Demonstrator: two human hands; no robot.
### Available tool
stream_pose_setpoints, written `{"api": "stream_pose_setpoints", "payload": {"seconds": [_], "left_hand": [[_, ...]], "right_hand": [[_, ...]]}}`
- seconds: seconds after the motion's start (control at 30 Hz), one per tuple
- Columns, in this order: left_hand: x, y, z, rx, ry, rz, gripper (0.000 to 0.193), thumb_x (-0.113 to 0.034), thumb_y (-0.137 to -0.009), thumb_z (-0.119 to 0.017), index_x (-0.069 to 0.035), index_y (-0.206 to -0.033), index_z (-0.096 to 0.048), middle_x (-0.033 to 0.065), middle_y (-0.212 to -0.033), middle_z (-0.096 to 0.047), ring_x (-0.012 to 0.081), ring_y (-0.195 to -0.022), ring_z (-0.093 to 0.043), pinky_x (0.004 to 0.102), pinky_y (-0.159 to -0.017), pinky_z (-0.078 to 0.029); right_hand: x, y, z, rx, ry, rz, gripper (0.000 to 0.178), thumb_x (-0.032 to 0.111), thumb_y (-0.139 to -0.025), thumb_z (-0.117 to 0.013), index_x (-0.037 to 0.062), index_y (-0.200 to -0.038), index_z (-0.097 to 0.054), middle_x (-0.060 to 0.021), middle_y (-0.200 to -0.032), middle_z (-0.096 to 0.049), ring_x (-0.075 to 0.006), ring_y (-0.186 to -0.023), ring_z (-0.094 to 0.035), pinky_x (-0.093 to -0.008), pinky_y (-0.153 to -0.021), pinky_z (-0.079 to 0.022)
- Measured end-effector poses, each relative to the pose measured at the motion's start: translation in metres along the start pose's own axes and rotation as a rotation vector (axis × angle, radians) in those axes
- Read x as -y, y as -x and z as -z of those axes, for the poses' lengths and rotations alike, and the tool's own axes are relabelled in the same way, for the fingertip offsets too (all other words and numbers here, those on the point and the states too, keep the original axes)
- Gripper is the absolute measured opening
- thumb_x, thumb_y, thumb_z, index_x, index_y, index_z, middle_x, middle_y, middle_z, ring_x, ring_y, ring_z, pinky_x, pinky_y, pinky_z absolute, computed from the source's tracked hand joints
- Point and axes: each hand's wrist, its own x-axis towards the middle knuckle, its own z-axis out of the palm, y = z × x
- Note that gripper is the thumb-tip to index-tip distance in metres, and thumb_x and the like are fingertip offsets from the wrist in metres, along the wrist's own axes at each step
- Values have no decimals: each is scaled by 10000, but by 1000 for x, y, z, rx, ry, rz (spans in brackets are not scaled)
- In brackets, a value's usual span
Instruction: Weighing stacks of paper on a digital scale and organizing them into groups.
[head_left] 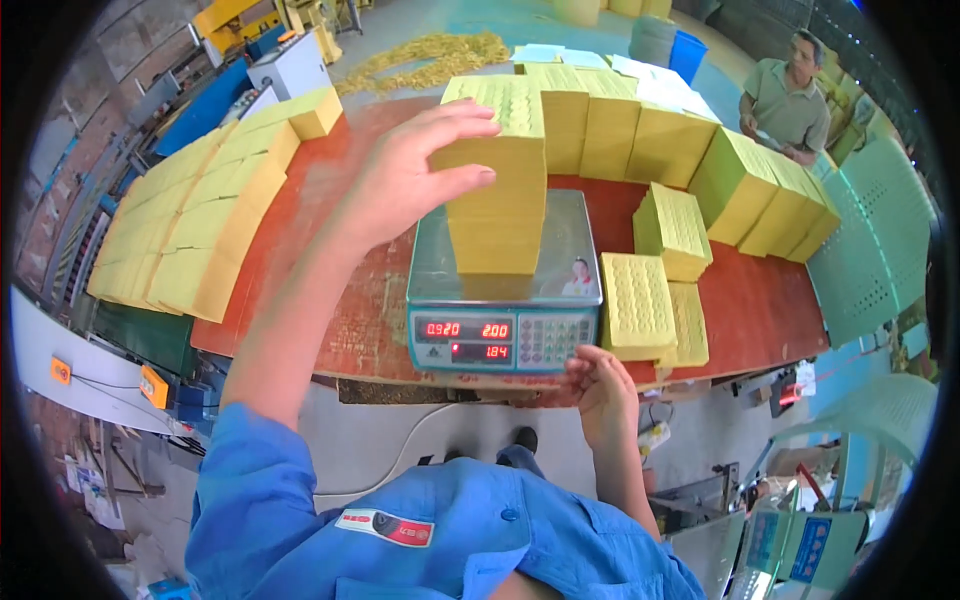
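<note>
A tall stack of yellow paper (497, 210), with rows of curved marks pressed into its top, stands upright on the flat plate of a digital scale (570, 235). My left hand (420, 170) is open at the stack's upper left, fingers and thumb apart; whether it touches the paper I cannot tell. Red digits glow on the scale's front panel. My right hand (604, 395) is beside the keypad at the scale's front right corner, its fingers curled in and nothing visible in them. Shorter yellow paper stacks (637, 305) sit just right of the scale.
The red table (375, 300) bears a long row of yellow stacks (215, 215) at left and more stacks (665, 145) along the back and right. White sheets (660, 85) lie on the back ones. A person (787, 105) is beyond the right corner. Yellow scraps (430, 60) cover the floor behind.
</note>
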Motion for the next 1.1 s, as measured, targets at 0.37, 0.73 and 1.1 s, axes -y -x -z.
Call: {"api": "stream_pose_setpoints", "payload": {"seconds": [0.37,0.73,1.1], "left_hand": [[29,-65,-18,149,84,308,362,-134,-815,-749,-39,-1157,-680,98,-1327,-609,202,-1242,-542,332,-1060,-405],[41,-58,-6,156,145,271,224,-80,-841,-701,-63,-1064,-712,67,-1267,-640,186,-1228,-547,343,-1068,-395],[49,-59,-10,80,-93,-32,104,-91,-910,-617,-5,-850,-619,85,-1087,-706,188,-1008,-640,317,-914,-469]], "right_hand": [[37,-29,34,199,20,-305,276,171,-1009,-485,-12,-1180,-602,-128,-1013,-687,-232,-891,-663,-363,-822,-520],[20,-25,8,198,65,-348,251,127,-1015,-465,-4,-1172,-612,-118,-1016,-689,-220,-899,-659,-353,-827,-515],[-16,1,-27,65,-21,-241,254,139,-1008,-470,0,-1168,-609,-106,-1009,-678,-217,-891,-657,-363,-827,-524]]}}
